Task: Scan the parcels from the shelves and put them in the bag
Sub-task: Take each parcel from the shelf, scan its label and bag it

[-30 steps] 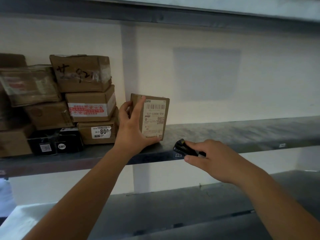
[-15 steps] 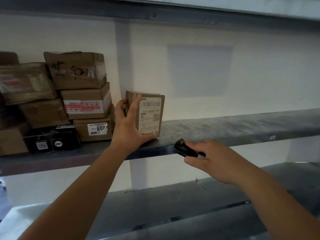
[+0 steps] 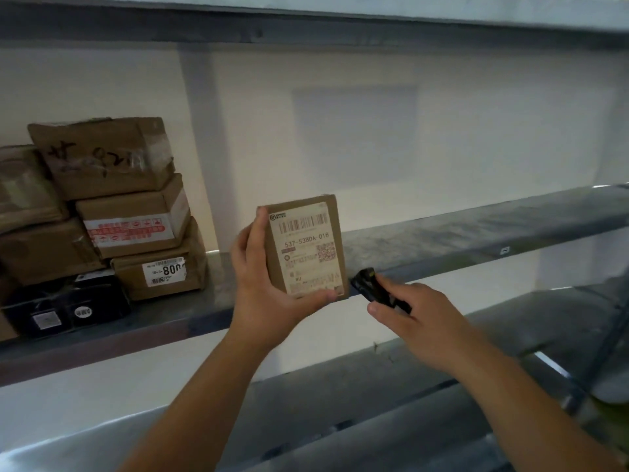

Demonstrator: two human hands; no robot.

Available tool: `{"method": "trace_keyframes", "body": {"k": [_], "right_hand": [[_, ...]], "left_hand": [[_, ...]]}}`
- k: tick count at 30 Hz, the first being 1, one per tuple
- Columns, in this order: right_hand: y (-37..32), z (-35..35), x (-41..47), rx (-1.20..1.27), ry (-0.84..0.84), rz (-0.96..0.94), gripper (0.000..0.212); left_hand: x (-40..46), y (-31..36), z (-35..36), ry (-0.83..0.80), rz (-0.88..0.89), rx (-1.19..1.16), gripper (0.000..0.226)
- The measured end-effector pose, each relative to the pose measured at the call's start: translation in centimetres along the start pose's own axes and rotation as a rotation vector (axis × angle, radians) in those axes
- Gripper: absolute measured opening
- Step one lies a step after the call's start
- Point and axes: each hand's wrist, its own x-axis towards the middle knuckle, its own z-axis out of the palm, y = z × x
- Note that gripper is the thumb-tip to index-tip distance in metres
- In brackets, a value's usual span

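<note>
Your left hand [image 3: 269, 301] grips a small cardboard parcel [image 3: 306, 247], fingers curled round its left edge and the thumb pinching its lower right corner. You hold the parcel upright, its white label [image 3: 308, 253] facing you, with a barcode at the top and a square code at the right. Its bottom edge sits about level with the front lip of the middle shelf [image 3: 476, 233]; whether it touches the shelf you cannot tell.

Your right hand [image 3: 418, 321] holds a small black scanner [image 3: 371, 287], fingers curled over it, its front end just beside the parcel's lower right corner. The two look very close, and you cannot tell if they touch.

To the left of the parcel, a stack of boxes [image 3: 136, 212] stands against the wall on the same shelf, with a gap of bare shelf between the stack and your left hand. Two small black boxes [image 3: 64, 308] sit at the foot of the stack near the front edge. To the right of the parcel the shelf runs bare all the way to the right side of the view. A lower shelf [image 3: 340, 403] lies beneath your forearms, and the underside of an upper shelf [image 3: 306, 25] crosses the top.
</note>
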Motion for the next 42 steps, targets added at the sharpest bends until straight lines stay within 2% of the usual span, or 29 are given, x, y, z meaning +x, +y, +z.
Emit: {"method": "trace_keyframes", "body": {"k": [4, 8, 10, 14, 16, 24, 28, 30, 35, 40, 42], "right_hand": [[2.2, -0.8, -2.0, 0.064, 0.076, 0.067, 0.037], [4.9, -1.2, -5.1, 0.096, 0.049, 0.120, 0.022], [7.2, -1.9, -7.0, 0.090, 0.052, 0.142, 0.034], [11.8, -3.7, -11.5, 0.071, 0.027, 0.213, 0.031], [14.2, -4.7, -14.1, 0.085, 0.020, 0.264, 0.042], [24.7, -11.1, -26.5, 0.090, -0.004, 0.587, 0.060], [29.2, -16.0, -32.5, 0.037, 0.016, 0.708, 0.060], [31.1, -18.3, -35.2, 0.012, 0.045, 0.767, 0.061], [35.2, -23.7, -40.4, -0.040, 0.156, 0.901, 0.065], [38.5, -27.3, -43.9, 0.035, 0.355, 1.023, 0.063], [39.8, -28.5, -44.9, 0.048, 0.426, 1.069, 0.063]], "left_hand": [[-1.7, 2.2, 2.5, -0.069, 0.021, -0.054, 0.142], [-4.4, 3.0, 6.0, -0.148, -0.012, -0.106, 0.146], [-5.9, 3.1, 8.3, -0.180, -0.043, -0.134, 0.146], [-9.6, 4.3, 13.6, -0.247, -0.142, -0.246, 0.148], [-11.5, 5.7, 16.5, -0.286, -0.178, -0.269, 0.147], [-18.7, 13.4, 30.9, -0.518, -0.363, -0.372, 0.149], [-22.1, 18.0, 38.2, -0.586, -0.419, -0.471, 0.151], [-23.4, 20.4, 41.7, -0.612, -0.438, -0.549, 0.151], [-24.2, 26.5, 49.2, -0.702, -0.390, -0.662, 0.135], [-23.3, 30.0, 55.7, -0.851, -0.303, -0.652, 0.153], [-23.1, 30.6, 58.5, -0.899, -0.305, -0.652, 0.153]]}}
